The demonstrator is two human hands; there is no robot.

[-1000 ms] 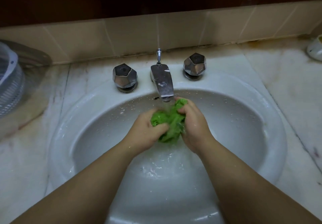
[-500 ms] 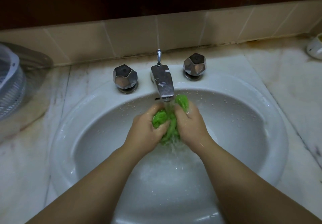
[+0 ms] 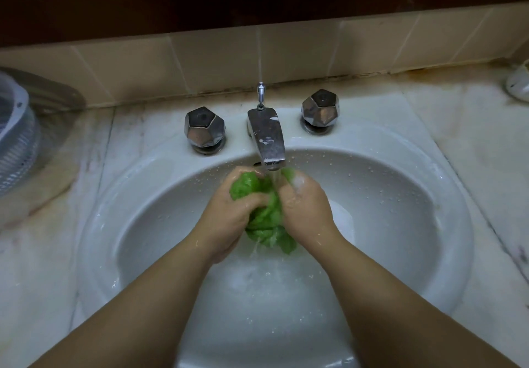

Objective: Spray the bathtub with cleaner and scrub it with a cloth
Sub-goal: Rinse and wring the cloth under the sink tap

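At the frame's centre, the left hand (image 3: 229, 218) and right hand (image 3: 307, 210) both curl their fingers tight around a bunched green cloth (image 3: 264, 218), gripping it over the white sink (image 3: 429, 253) under water running from the chrome faucet (image 3: 267, 138).

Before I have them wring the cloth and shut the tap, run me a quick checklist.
1. Both hands on the green cloth: ok, left hand and right hand both grip it.
2. Cloth under the faucet stream: ok.
3. Cloth over the sink basin: ok.
4. Left knob and right knob unobstructed: ok.
5. Cloth rinsed clean: cannot tell.
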